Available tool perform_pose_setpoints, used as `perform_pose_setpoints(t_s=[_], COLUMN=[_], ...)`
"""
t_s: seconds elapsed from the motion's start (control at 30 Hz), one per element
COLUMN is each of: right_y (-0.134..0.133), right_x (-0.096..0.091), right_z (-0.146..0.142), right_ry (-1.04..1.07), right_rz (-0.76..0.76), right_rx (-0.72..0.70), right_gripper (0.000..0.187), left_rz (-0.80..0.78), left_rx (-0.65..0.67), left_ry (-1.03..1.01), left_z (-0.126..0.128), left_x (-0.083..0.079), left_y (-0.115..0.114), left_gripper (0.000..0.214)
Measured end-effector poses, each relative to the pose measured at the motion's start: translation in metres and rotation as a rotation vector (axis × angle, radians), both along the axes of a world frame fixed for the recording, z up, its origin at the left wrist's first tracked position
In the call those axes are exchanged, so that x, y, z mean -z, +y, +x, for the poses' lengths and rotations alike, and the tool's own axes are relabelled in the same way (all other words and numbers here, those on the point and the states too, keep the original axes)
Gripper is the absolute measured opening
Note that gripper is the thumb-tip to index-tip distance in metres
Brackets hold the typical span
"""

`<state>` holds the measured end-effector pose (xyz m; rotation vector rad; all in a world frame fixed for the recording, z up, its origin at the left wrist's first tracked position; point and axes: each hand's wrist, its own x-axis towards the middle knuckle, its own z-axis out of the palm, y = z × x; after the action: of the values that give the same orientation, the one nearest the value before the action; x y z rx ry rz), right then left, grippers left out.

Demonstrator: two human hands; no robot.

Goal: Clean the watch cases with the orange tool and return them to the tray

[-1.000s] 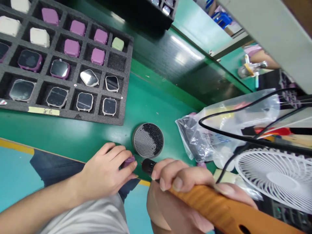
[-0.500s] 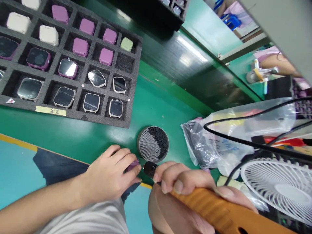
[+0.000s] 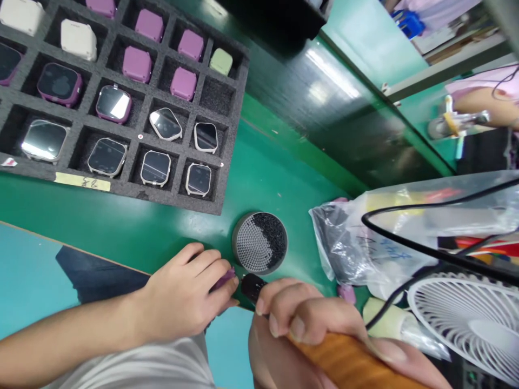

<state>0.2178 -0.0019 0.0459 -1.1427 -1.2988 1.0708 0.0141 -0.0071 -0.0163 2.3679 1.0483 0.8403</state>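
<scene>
At the near edge of the counter [image 3: 121,232], left hand [image 3: 188,292] pinches a half-hidden purple piece [image 3: 224,278], probably light, stiff, slick, best held by its sides; right hand [image 3: 308,319] grips an orange-handled tool [image 3: 343,359].

Bright | glare on dark panel [image 3: 300,86] | watch screen [image 3: 45,140] glinting | upper-right corner soft

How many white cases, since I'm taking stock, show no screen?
2 in the foam tray: one white case at top left, a second case to its right and lower. The picture crops the tray; more may be hidden.
</scene>
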Motion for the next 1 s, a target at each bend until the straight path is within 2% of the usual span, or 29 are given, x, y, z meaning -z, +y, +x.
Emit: perform_pose_setpoints(t_s=[0.17,0.3,0.4,0.5,0.6,0.67,0.77,0.83,0.9,1.0], right_y=[0.0,-0.005,-0.005,0.001,0.007,0.011,0.013,0.012,0.009,0.006], right_x=[0.0,-0.003,-0.006,-0.009,-0.009,-0.006,0.0,0.001,0.001,-0.002], right_z=[-0.012,-0.027,-0.033,-0.022,-0.002,0.007,0.01,0.007,0.003,0.0], right_ry=[0.014,0.072,0.133,0.156,0.166,0.181,0.203,0.215,0.222,0.219], right_rz=[0.013,0.131,0.2,0.271,0.319,0.326,0.305,0.287,0.274,0.226], right_rx=[0.03,0.062,0.108,0.207,0.286,0.287,0.287,0.283,0.298,0.327], right_gripper=[0.033,0.024,0.035,0.048,0.049,0.048,0.047,0.046,0.046,0.046], left_rz=[0.012,0.015,0.005,-0.006,0.011,0.019,0.023,0.025,0.008,-0.045], left_rx=[-0.003,0.007,-0.006,0.027,0.151,0.182,0.082,0.028,0.046,0.104], left_ry=[0.003,0.021,0.045,0.086,0.096,0.088,0.096,0.098,0.083,0.052], left_z=[-0.001,-0.001,-0.002,-0.006,-0.011,-0.012,-0.007,-0.004,-0.003,-0.007], left_x=[0.0,-0.001,-0.003,-0.006,-0.007,-0.005,-0.001,0.0,-0.002,-0.005], left_y=[-0.001,-0.001,0.0,0.0,0.001,0.0,-0.003,-0.004,-0.004,-0.003], left_gripper=[0.022,0.019,0.019,0.029,0.032,0.029,0.02,0.026,0.029,0.022])
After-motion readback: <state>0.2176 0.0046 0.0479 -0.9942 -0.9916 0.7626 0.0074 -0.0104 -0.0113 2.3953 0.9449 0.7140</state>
